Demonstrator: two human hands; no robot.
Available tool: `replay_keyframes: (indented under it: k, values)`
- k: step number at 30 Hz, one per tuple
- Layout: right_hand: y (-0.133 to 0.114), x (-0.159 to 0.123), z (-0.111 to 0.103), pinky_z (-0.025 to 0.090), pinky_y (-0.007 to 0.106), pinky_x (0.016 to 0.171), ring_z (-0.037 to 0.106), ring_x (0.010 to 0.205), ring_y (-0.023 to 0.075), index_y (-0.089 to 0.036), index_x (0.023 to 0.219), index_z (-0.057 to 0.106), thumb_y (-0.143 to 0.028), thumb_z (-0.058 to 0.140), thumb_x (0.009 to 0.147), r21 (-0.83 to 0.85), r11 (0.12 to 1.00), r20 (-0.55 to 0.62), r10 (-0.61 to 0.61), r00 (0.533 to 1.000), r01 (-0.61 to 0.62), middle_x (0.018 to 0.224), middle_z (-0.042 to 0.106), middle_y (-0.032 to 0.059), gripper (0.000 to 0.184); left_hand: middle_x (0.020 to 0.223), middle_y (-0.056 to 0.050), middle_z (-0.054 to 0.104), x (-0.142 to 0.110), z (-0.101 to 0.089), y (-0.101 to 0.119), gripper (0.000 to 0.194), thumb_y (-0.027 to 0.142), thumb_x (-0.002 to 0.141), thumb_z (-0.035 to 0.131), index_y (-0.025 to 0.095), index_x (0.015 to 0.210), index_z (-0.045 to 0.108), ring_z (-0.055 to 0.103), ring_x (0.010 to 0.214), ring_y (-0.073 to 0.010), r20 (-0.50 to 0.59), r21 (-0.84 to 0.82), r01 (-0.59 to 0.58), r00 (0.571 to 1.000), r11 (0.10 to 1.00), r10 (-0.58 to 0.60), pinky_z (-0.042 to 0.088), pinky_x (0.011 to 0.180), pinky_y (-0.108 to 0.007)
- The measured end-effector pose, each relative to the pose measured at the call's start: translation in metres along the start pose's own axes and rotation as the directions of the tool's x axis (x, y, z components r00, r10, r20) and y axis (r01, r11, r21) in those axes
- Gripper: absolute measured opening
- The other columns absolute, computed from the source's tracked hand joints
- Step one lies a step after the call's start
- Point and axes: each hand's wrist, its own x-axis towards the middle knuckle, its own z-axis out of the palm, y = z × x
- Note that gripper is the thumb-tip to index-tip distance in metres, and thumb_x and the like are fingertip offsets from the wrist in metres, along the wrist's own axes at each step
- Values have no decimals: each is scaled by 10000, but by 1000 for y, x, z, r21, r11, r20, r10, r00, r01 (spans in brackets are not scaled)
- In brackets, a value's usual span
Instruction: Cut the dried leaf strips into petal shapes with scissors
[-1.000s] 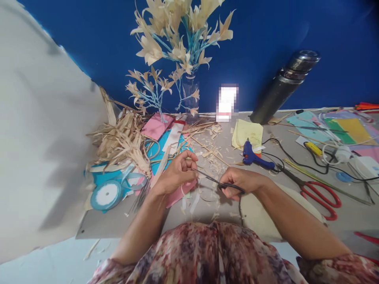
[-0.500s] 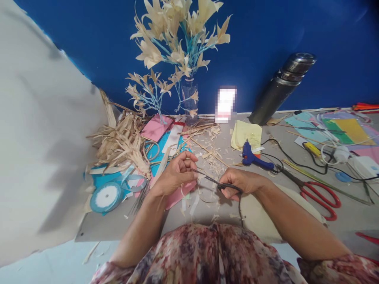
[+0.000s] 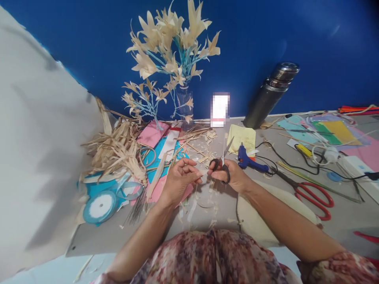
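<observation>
My left hand (image 3: 179, 179) pinches one end of a small pale strip (image 3: 204, 172), which looks like dried corn husk. My right hand (image 3: 235, 175) has a pair of scissors (image 3: 226, 170) with black handles hooked in its fingers, blades pointing up and slightly apart. The right fingertips reach to the strip's other end; whether they grip it is hard to make out. Below both hands, husk scraps and a pink sheet (image 3: 186, 193) lie on the grey table (image 3: 204, 219).
Left: dried husks (image 3: 118, 146), a blue ribbon spool (image 3: 100, 207), thin wires (image 3: 137, 207). Behind: husk flowers (image 3: 171, 31) in a clear bottle (image 3: 185, 102), a bright blurred-out screen (image 3: 220, 109), a dark flask (image 3: 269, 94). Right: a blue glue gun (image 3: 250, 159), red-handled scissors (image 3: 315, 197), cables.
The scissors have swung from pointing left at my left hand to pointing upward. My right hand has turned and its fingertips are nearer the left. The view has shifted slightly.
</observation>
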Motion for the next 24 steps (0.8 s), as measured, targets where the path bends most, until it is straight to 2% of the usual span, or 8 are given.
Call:
replay_keyframes:
  k: [2,6,12,16,20,24]
  values:
    - [0,-2,3,432,222,605,578,665,120,-166,874,642,-315,825,629,18,999,-5,-49,999,49,790,665,10,340,652,22,673,0,4,-5,361,169,673,820,159,909,547,654,561,-126,5,-10,1,1000,1000,-1,490,574,-218]
    - [0,-6,8,389,214,534,523,589,104,-164,864,623,-296,783,657,-57,995,-40,-85,996,82,698,608,-20,293,666,-3,698,1,8,-12,338,194,688,817,158,894,550,681,606,-148,37,23,31,999,999,-32,501,614,-234]
    - [-3,-7,10,348,207,472,458,512,89,-163,808,602,-296,766,628,-24,999,-97,-49,994,47,619,554,-36,278,728,-16,693,0,7,-12,276,247,719,782,157,900,595,683,649,-159,67,34,82,994,996,-84,517,633,-260]
    - [-7,-9,12,332,204,460,445,497,89,-158,784,594,-288,785,585,-5,1000,-95,-5,995,4,592,547,-39,305,703,-18,665,-2,8,-10,224,323,741,747,152,843,642,627,611,-130,94,99,119,987,988,-128,465,562,-224]
    - [-6,-10,12,323,199,466,442,500,84,-160,799,599,-274,772,608,-4,1000,-58,-13,998,13,602,549,-42,282,569,10,610,-3,12,-11,219,311,716,760,148,690,616,485,466,-70,37,243,118,991,963,-130,350,471,-189]
    - [-4,-9,12,361,207,505,491,552,97,-161,849,603,-294,768,625,0,999,-22,-45,999,45,656,571,-32,309,565,-4,625,-1,13,-13,231,324,694,778,144,680,634,486,476,-81,7,212,118,993,970,-122,348,480,-200]
